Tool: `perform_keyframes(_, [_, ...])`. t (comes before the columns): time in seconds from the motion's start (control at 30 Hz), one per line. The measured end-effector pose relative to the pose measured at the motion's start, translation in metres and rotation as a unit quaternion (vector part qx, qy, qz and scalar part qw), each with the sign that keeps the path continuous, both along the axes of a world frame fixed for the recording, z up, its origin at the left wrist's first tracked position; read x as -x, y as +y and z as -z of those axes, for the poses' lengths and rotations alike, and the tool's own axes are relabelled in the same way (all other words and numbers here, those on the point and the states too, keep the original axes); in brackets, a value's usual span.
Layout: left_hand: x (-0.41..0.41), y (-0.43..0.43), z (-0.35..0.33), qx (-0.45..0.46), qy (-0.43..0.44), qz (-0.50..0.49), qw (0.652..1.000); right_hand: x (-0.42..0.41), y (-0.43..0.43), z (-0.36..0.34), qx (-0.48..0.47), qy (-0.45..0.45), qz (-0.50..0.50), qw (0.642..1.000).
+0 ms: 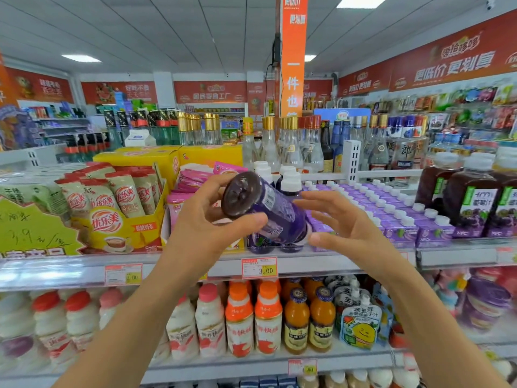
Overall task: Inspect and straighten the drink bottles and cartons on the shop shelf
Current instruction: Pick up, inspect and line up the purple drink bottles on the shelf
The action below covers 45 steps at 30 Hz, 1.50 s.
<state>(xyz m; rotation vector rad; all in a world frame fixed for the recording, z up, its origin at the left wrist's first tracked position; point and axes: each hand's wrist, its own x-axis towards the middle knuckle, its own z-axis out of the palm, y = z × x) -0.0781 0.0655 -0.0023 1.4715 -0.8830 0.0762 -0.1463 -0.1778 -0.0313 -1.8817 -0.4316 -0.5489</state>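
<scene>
The left hand [207, 219] grips the purple bottle [268, 208] tipped base-forward (probably for inspection); right hand [341, 219] hovers spread beside it.

A single wide-angle view sits at head height, close in front of a shop shelf, and faces forward and slightly down. Both forearms rise from the bottom edge to mid-frame. There the left hand [204, 219] grips a purple plastic drink bottle [274, 211], base tipped toward the lens, and the right hand [344, 222] is spread beside it, both very near. The grey metal shelf rail with price tags [70, 268] crosses just below them, bowed by the lens. Red wall banners [209, 92] and the white panelled ceiling [140, 29] fill the top, well apart from the camera.
</scene>
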Motion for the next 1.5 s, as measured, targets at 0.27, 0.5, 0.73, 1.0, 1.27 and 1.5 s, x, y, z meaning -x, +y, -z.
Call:
perform_keyframes(0.27, [0.008,-0.006,0.003,-0.072,-0.144,-0.076,0.984,-0.010,0.022,0.007,0.046,-0.102,0.055,0.992])
perform_keyframes(0.5, [0.003,-0.008,0.002,-0.067,-0.159,-0.072,0.982,-0.016,0.015,0.008,0.046,-0.099,0.053,0.993])
perform_keyframes(0.73, [-0.009,-0.006,-0.002,-0.028,-0.103,0.012,0.994,-0.020,-0.001,0.005,-0.084,0.083,-0.006,0.993])
perform_keyframes(1.0, [-0.022,-0.004,0.003,0.005,-0.105,0.080,0.991,-0.022,0.007,-0.001,-0.300,0.183,-0.021,0.936])
perform_keyframes(1.27, [-0.043,-0.017,-0.008,-0.080,-0.242,-0.025,0.967,-0.014,-0.019,-0.056,-0.264,0.037,0.049,0.962])
perform_keyframes(1.5, [-0.088,-0.058,0.000,-0.214,-0.322,-0.104,0.916,-0.038,-0.054,-0.111,-0.200,-0.117,0.231,0.945])
